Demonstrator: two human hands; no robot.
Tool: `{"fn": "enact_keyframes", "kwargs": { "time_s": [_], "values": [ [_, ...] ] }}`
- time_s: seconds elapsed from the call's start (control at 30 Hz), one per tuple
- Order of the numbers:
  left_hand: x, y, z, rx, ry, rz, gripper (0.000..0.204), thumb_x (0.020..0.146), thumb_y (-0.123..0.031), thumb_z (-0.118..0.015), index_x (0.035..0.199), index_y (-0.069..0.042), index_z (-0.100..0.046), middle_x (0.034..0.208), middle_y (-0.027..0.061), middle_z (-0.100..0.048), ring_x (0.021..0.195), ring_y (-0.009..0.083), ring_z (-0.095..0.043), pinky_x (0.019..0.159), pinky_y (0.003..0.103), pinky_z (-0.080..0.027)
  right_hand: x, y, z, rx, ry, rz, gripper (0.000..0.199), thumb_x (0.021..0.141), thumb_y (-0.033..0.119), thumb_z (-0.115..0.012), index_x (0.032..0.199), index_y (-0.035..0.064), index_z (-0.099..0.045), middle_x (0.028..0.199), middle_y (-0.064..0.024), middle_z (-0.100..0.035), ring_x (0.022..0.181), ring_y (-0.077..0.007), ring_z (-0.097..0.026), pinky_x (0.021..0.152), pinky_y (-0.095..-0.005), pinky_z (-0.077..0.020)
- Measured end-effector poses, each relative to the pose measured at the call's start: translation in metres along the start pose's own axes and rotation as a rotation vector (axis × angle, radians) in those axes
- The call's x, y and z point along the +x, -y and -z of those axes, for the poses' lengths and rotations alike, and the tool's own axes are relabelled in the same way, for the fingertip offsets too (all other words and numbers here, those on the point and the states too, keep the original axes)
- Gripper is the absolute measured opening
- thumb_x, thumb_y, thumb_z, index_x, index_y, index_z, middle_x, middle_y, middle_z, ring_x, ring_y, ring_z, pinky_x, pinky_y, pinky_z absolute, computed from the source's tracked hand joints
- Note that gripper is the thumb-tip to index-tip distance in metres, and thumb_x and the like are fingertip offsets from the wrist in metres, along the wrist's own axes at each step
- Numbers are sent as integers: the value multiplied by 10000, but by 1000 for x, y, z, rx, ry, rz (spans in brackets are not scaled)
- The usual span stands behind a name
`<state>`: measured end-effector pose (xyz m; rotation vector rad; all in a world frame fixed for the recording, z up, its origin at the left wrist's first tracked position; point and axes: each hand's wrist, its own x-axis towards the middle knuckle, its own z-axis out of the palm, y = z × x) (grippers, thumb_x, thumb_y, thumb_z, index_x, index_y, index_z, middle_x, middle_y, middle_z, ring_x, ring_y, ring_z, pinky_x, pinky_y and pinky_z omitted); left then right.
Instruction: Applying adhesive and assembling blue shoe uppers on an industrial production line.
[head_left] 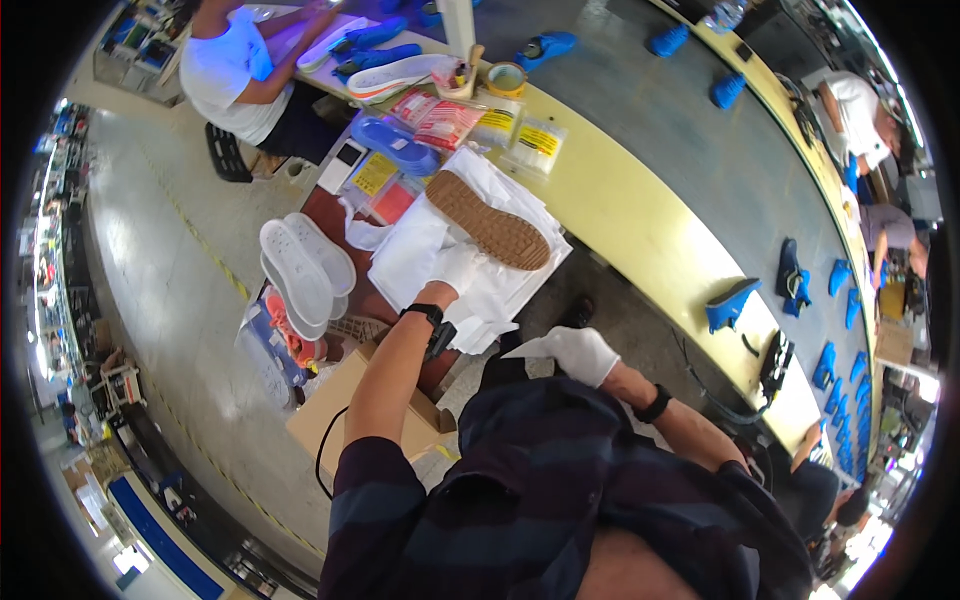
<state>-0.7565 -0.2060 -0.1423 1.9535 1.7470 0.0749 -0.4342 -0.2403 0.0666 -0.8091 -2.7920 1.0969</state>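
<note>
A shoe (487,219) is lying sole-up on a stack of tissue sheets (470,250) at the frame's centre. Two insoles (305,265) are lying left of the stack. Packets (440,118) and a tape roll (507,77) are sitting above it. A cardboard box (350,410) is standing lower left. The conveyor belt (690,120) is running along the upper right.

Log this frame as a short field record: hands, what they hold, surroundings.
left hand: white glove, holds shoe sole-up over a stack of white paper
right hand: white glove, holds a white paper sheet near the lap
left of stack: white soles
bench: yellow, packets, tape roll
belt: blue shoe parts
</note>
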Motion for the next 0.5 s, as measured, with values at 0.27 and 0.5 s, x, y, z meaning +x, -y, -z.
{"fn": "enact_keyframes", "kwargs": {
  "time_s": [0.27, 0.5],
  "values": [
    [-13, -21, 52, -553, 85, 105, 253, 1000, -193, -604, 1136, 1, -694, 1225, 188, -710, 1078, 392, -687, 936, 443, -545, -14, 2, 34, 870, -108, -756, 330, 1067, 278, -539, 980, 16, -720, 643, -34, -608, 530, -128, -586, 475, -305, -433],
    [-29, -3, 31, -449, -91, 51, 467, 955, -174, -658, 1405, -64, -593, 1285, 231, -680, 1219, 353, -654, 1054, 431, -499, 42, -16, -47, 921, 205, -658, 390, 1030, 323, -596, 1353, 141, -716, 690, -26, -657, 562, -136, -656, 581, -300, -568]
  ]
}}
